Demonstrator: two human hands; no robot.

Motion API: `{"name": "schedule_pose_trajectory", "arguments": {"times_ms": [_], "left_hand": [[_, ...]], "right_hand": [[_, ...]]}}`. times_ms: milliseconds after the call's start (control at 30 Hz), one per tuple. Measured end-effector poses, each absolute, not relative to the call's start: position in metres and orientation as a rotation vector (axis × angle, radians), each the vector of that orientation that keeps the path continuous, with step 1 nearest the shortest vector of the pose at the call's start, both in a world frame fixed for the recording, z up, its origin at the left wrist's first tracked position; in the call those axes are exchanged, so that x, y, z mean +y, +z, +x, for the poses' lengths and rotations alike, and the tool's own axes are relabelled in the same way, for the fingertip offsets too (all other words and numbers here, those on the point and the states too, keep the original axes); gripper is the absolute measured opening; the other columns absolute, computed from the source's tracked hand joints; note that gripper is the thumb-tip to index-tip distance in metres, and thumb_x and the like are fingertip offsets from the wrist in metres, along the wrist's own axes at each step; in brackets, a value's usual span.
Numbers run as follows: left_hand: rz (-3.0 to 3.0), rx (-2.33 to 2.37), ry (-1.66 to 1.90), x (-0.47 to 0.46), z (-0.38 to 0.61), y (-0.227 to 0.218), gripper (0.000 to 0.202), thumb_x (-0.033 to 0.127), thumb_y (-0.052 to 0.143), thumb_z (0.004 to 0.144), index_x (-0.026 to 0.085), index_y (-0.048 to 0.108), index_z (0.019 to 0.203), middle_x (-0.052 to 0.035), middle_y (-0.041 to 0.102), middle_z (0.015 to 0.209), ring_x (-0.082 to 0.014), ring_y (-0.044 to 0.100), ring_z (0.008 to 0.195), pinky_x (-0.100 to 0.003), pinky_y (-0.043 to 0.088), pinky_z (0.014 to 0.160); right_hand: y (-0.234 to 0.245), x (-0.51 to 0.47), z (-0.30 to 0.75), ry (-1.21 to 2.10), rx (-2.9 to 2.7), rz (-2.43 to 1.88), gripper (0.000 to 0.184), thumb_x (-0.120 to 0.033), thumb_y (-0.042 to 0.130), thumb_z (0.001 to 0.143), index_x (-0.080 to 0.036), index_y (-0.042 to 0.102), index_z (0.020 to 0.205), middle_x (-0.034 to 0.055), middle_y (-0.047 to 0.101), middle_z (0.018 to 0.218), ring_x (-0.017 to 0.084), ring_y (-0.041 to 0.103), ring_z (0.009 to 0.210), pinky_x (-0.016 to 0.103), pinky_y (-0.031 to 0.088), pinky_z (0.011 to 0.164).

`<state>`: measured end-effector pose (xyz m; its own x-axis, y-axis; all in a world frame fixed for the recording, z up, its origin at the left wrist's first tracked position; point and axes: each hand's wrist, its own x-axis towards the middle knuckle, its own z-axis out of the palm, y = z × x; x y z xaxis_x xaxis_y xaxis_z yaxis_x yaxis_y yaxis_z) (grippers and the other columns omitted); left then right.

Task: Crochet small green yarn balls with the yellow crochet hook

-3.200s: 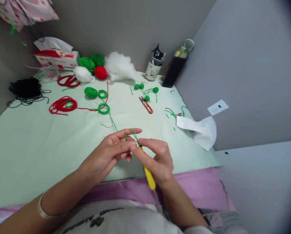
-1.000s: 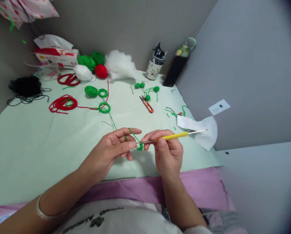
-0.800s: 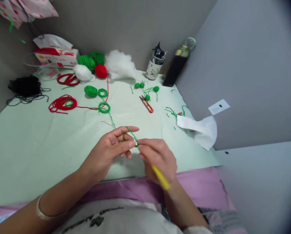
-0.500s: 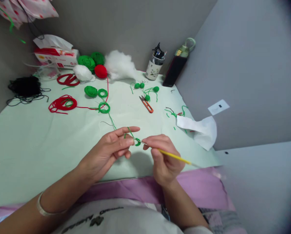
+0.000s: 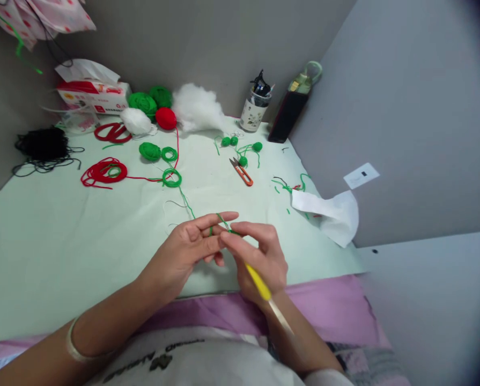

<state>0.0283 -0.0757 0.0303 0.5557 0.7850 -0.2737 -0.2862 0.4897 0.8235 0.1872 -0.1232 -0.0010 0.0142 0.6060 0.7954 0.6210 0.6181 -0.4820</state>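
Working a small, mostly hidden green yarn piece above the near part of a pale green tabletop. Pinching that piece with the fingers of the left hand, though with the exact contact covered, and bearing a thin green yarn strand over the extended index finger. Gripping a yellow-handled, slim metal crochet hook in the right hand, with fingers closed around it. Probably finished already with four small, round green yarn balls near orange-handled metal snips. Apparently early in this piece; cannot tell the number of stitches left.
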Motion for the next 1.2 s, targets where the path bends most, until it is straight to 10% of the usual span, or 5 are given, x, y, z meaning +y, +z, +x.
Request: {"name": "schedule_pose_trajectory", "arguments": {"times_ms": [333, 567, 1200], "left_hand": [[0.793, 0.728, 0.671, -0.066, 0.019, 0.031, 0.014, 0.028, 0.079, 0.084, 0.021, 0.083, 0.096, -0.0004, 0.067, 0.084, -0.0082, 0.053, 0.064, -0.022, 0.046, 0.066], [0.966, 0.753, 0.727, -0.069, 0.023, 0.029, 0.024, 0.028, 0.079, 0.084, 0.024, 0.081, 0.108, -0.0002, 0.067, 0.082, -0.0133, 0.060, 0.069, -0.027, 0.047, 0.070], [0.869, 0.800, 0.849, -0.074, 0.024, 0.034, 0.022, 0.030, 0.086, 0.082, 0.027, 0.083, 0.105, 0.0029, 0.064, 0.082, -0.0100, 0.062, 0.077, -0.021, 0.052, 0.078]], "right_hand": [[0.012, -0.110, 0.199, 0.785, -1.047, -0.869, 0.015, -0.028, 0.065, 0.097, -0.022, 0.076, 0.089, 0.0027, 0.072, 0.078, 0.013, 0.064, 0.059, 0.028, 0.055, 0.052], [0.007, -0.114, 0.187, 0.623, -1.320, -0.926, 0.015, -0.027, 0.064, 0.099, -0.027, 0.079, 0.102, 0.0056, 0.079, 0.097, 0.022, 0.074, 0.094, 0.041, 0.065, 0.078], [0.012, -0.116, 0.190, 0.598, -1.321, -0.948, 0.019, -0.022, 0.051, 0.105, -0.024, 0.070, 0.106, 0.0042, 0.077, 0.096, 0.015, 0.072, 0.073, 0.032, 0.062, 0.066]]}}
